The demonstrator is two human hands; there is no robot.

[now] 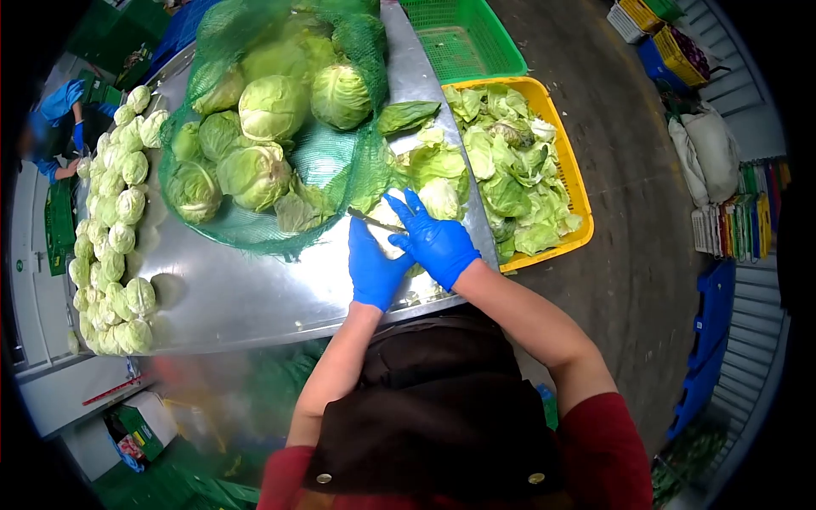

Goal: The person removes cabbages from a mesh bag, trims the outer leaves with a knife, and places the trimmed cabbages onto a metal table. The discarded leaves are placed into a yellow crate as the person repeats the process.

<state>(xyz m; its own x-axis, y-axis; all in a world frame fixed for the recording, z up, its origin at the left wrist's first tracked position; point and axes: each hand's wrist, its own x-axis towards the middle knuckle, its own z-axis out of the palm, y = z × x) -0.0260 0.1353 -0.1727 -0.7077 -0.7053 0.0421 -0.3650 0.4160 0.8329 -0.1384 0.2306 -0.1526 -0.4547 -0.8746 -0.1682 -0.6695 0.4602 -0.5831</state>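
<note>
My left hand [375, 265], in a blue glove, is curled against the near left side of a pale trimmed cabbage [384, 240] on the metal table. My right hand [439, 245], also gloved in blue, lies over its right side. A thin dark knife [376, 223] crosses the cabbage from the right hand towards the left fingertips; the right palm hides its handle. Loose outer leaves [432, 164] and a whitish cabbage piece [439, 199] lie just beyond my hands. Left of them, a green mesh bag [316, 170] lies open around several whole cabbages [274, 108].
Many trimmed cabbages [110, 212] line the left of the metal table [229, 293]. A yellow crate [585, 204] of leaves [510, 170] stands at the right edge, with a green crate [501, 51] behind. A co-worker in blue sleeves [61, 102] is at far left.
</note>
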